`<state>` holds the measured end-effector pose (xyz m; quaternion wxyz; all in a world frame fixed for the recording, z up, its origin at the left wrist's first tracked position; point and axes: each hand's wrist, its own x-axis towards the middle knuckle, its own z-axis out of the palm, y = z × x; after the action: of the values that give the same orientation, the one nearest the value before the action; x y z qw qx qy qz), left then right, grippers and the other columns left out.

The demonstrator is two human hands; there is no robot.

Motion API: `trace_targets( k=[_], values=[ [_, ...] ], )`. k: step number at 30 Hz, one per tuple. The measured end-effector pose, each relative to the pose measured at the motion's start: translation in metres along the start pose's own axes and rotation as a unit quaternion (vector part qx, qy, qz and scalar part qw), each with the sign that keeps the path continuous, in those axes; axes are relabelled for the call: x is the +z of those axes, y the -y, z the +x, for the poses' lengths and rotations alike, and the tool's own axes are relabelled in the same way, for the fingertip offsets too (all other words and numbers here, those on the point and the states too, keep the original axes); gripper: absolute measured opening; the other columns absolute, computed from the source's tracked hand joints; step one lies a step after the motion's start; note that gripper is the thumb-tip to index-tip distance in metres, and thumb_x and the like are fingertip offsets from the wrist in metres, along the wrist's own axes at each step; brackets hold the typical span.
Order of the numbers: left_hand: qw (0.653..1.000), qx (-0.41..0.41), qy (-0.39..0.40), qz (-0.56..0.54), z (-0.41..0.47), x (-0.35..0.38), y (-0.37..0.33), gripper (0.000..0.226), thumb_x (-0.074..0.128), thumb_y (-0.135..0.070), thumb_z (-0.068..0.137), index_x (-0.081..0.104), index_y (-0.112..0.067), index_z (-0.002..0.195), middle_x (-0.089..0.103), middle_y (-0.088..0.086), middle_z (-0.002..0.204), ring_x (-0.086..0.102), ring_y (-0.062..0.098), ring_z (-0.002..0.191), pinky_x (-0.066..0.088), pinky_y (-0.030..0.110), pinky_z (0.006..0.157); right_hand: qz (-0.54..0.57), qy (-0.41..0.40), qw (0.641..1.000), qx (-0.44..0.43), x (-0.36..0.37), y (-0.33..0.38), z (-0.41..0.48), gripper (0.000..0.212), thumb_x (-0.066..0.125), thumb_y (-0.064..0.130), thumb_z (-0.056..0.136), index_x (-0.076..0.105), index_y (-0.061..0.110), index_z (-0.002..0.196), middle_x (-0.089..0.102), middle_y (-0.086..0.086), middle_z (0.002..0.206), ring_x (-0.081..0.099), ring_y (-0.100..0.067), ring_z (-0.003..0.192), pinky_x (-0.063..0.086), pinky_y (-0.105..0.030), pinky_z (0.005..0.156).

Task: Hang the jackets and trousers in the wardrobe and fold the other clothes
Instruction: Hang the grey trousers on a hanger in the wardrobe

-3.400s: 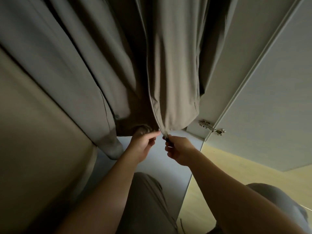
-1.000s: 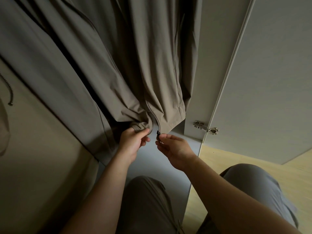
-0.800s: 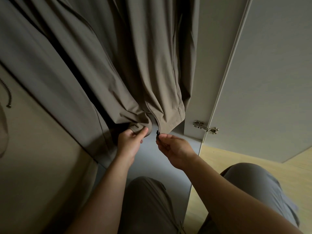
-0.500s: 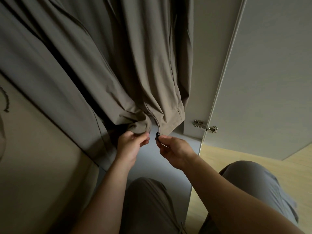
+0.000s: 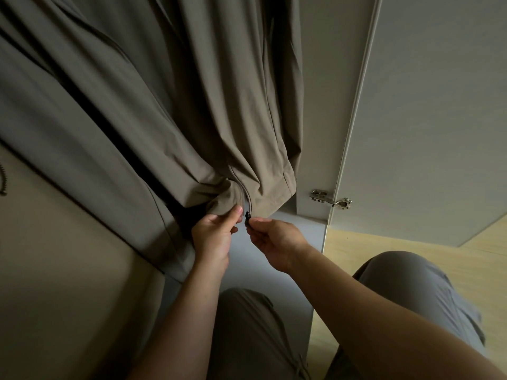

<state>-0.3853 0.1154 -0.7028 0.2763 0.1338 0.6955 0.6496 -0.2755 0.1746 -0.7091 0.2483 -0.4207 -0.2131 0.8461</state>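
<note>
A taupe jacket hangs inside the wardrobe, its hem bunched at mid-frame. My left hand grips the left side of the hem beside the zip. My right hand pinches the small black zip slider at the bottom of the front opening. The two hem halves meet just above my fingers. The jacket's top and its hanger are out of frame.
A second grey-brown garment hangs to the left, against the wardrobe side wall. The open wardrobe door stands at the right with a metal hinge. Below are the grey wardrobe floor, my knees and pale wooden flooring.
Over the last seconds the jacket's hem got gathered and the two front halves drew together. In the last half second both hands stay at the zip's bottom end with little shift.
</note>
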Motion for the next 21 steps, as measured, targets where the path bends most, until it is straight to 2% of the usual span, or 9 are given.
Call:
trace_targets(
  k=[4, 8, 14, 17, 21],
  values=[
    [1.000, -0.006, -0.010, 0.010, -0.003, -0.001, 0.001, 0.014, 0.085, -0.026, 0.080, 0.075, -0.016, 0.078, 0.077, -0.002, 0.076, 0.074, 0.010, 0.070, 0.058, 0.029, 0.071, -0.016, -0.002, 1.000, -0.005, 0.003, -0.002, -0.002, 0.005, 0.072, -0.001, 0.088, 0.074, 0.000, 0.092, 0.074, -0.013, 0.084, 0.069, -0.020, 0.075, 0.056, -0.026, 0.068],
    [1.000, -0.006, -0.011, -0.022, -0.005, 0.001, -0.002, 0.010, 0.082, -0.016, 0.082, 0.076, -0.007, 0.082, 0.077, 0.012, 0.082, 0.074, 0.020, 0.074, 0.059, 0.031, 0.075, 0.001, -0.002, 1.000, -0.003, 0.008, -0.002, -0.004, 0.004, 0.071, -0.002, 0.088, 0.073, 0.000, 0.086, 0.071, -0.014, 0.080, 0.067, -0.020, 0.071, 0.056, -0.027, 0.070],
    [1.000, 0.007, -0.016, -0.013, -0.005, 0.002, 0.000, 0.010, 0.083, -0.015, 0.082, 0.076, -0.008, 0.080, 0.077, 0.010, 0.080, 0.075, 0.018, 0.074, 0.059, 0.022, 0.067, 0.018, -0.014, 1.000, 0.017, 0.015, -0.004, -0.005, 0.003, 0.071, 0.000, 0.089, 0.074, 0.002, 0.088, 0.074, -0.011, 0.081, 0.068, -0.018, 0.073, 0.053, -0.026, 0.067],
    [0.999, 0.029, -0.012, 0.044, -0.002, 0.000, 0.009, 0.013, 0.085, -0.021, 0.081, 0.076, -0.012, 0.075, 0.077, 0.004, 0.074, 0.076, 0.016, 0.074, 0.057, 0.020, 0.064, 0.023, -0.031, 0.999, 0.023, 0.013, -0.004, -0.003, 0.003, 0.071, 0.000, 0.089, 0.073, 0.003, 0.089, 0.075, -0.009, 0.078, 0.070, -0.017, 0.071, 0.054, -0.026, 0.067],
    [0.991, 0.042, -0.013, 0.126, 0.005, -0.007, 0.018, 0.025, 0.087, -0.032, 0.078, 0.077, -0.009, 0.078, 0.077, 0.004, 0.073, 0.075, 0.018, 0.075, 0.058, 0.029, 0.072, 0.008, -0.051, 0.998, 0.030, 0.009, -0.007, 0.001, 0.006, 0.074, 0.001, 0.087, 0.073, 0.002, 0.092, 0.077, -0.010, 0.081, 0.072, -0.017, 0.071, 0.054, -0.027, 0.063]
  ],
)
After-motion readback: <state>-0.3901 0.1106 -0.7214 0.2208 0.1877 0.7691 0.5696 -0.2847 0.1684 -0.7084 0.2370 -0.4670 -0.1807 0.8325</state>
